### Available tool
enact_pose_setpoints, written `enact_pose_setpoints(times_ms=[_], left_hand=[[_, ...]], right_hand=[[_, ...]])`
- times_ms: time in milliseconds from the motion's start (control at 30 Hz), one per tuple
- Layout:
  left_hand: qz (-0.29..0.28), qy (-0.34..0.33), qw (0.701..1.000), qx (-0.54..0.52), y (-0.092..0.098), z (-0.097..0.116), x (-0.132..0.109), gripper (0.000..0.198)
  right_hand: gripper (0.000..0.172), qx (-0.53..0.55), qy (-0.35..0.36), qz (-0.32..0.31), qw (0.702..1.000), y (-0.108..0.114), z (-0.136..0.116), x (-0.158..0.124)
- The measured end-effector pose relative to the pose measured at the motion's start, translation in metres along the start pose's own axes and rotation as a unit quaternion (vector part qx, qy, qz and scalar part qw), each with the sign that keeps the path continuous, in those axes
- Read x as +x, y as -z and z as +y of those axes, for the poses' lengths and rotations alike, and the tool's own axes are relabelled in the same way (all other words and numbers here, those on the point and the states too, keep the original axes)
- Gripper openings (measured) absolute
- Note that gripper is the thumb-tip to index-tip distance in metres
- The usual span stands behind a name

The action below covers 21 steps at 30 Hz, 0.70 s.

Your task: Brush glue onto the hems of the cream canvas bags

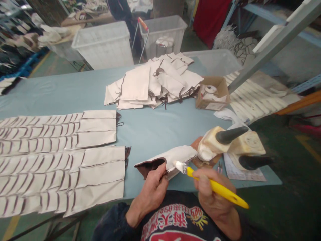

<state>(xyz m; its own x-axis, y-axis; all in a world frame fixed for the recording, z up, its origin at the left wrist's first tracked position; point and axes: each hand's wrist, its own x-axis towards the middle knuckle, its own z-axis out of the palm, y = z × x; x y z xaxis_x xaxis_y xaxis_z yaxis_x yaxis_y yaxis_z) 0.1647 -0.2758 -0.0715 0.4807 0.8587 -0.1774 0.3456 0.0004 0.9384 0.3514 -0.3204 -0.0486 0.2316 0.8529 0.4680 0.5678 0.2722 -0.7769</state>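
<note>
My left hand (153, 187) grips the near edge of a cream fabric piece (179, 154) with dark brown lining, holding its open end apart. In my right hand (215, 189) is a brush with a yellow handle (220, 191). White stuff coats the bristles (180, 166), which touch or nearly touch the cream fabric beside my left fingers. Right of the fabric piece, a cream plastic container (212, 142) with a black cone-shaped spout lies on the table, and a second similar container (247, 147) is behind it.
Overlapping rows of cream pieces with brown edges (100, 174) cover the table's left. A loose pile of cream pieces (155, 80) lies at the back, beside a cardboard box (213, 93). White bins (102, 43) stand beyond the blue-grey table (155, 129), near a person in dark clothing (120, 10).
</note>
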Motion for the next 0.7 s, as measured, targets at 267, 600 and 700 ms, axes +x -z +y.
enact_pose_setpoints(times_ms=[267, 600, 700], left_hand=[[-0.003, 0.001, 0.996, -0.086, 0.001, 0.0, 0.003, 0.046], [0.001, 0.015, 0.991, -0.135, -0.001, -0.006, -0.001, 0.051], [0.005, 0.019, 0.989, -0.148, -0.002, -0.008, -0.003, 0.057]], right_hand=[[0.019, 0.038, 0.053, -0.031, 0.997, -0.006, -0.014, 0.007], [0.019, 0.05, 0.063, -0.022, 0.997, -0.014, -0.01, 0.014], [0.019, 0.044, 0.086, -0.026, 0.995, -0.018, -0.005, 0.015]])
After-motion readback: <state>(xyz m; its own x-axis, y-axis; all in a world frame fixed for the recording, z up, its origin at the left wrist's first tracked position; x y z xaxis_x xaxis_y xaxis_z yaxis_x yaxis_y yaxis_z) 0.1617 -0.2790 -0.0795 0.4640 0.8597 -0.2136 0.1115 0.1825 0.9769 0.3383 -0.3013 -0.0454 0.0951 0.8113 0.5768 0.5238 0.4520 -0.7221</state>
